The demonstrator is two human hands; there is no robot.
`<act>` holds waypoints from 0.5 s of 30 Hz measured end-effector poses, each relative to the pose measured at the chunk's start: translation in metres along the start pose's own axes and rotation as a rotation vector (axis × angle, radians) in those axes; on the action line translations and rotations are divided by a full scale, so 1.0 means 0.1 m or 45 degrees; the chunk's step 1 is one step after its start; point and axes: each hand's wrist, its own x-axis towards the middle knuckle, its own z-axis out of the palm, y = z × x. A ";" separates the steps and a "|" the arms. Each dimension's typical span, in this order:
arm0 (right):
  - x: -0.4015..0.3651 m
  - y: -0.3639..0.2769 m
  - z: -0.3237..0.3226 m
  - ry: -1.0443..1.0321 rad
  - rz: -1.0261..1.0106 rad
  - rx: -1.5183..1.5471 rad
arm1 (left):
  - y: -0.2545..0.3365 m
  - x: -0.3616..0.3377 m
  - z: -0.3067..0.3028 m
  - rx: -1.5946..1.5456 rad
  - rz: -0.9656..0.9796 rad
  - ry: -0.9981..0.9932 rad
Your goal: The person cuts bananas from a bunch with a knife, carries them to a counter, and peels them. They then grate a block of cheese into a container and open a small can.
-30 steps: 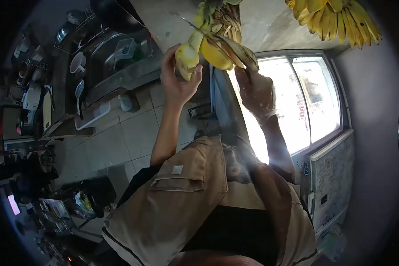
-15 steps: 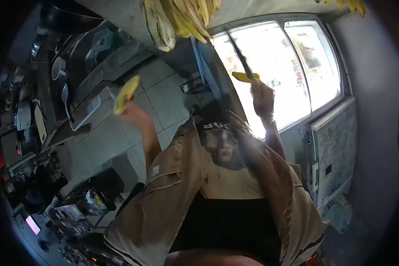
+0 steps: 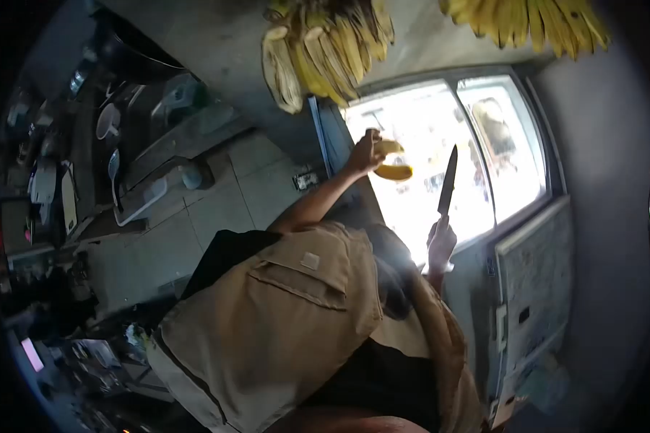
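Swung across from above the tiled floor, the left hand grips yellow banana pieces before the bright window; the right hand clasps a knife, blade pointing away from the wrist.

From where I stand, the held banana is a warm golden yellow against the glaring white window, and the knife has a dark, nearly black blade. The far hanging bunch mixes yellow with pale cream and brownish streaks; the bunch to the far right is yellow, dark at the tips. Near me the jacket is plain tan with a small whitish patch. The floor is grey-green, lined in a grid, and at near left a screen shows pinkish lilac.
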 end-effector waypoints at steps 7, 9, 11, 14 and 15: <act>0.32 -0.78 -0.05 -0.238 0.546 0.544 | -0.10 -0.22 -0.92 -0.515 -0.114 0.933; 0.47 -0.84 0.03 -0.344 0.453 0.587 | 0.14 -0.12 -1.50 -0.515 -0.099 1.046; 0.64 -1.05 0.09 -0.377 0.438 0.629 | 0.53 0.04 -1.99 -0.762 -0.085 0.985; 0.86 -1.24 0.20 -0.381 0.235 0.556 | 0.90 0.30 -2.31 -1.057 0.028 0.845; 0.93 -1.40 0.16 -0.359 0.162 0.576 | 0.94 0.34 -2.35 -1.254 0.123 0.750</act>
